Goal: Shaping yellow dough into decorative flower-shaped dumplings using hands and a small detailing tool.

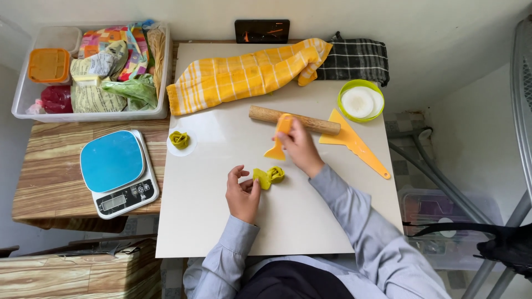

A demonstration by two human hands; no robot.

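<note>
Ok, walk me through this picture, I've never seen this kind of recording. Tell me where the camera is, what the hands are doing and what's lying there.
There is no machine here: a camera on a person's head looks down at their two bare hands over a white board. The left hand pinches a yellow-green dough piece. The right hand holds a small orange scraper. Around them lie a wooden rolling pin, a larger orange scraper, a second dough roll, a yellow striped towel and a blue kitchen scale.

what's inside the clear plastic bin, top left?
The clear bin holds an orange-lidded tub, a red bag, a green bag, printed packets and a colourful cloth. Anything beneath that pile is covered.
</note>
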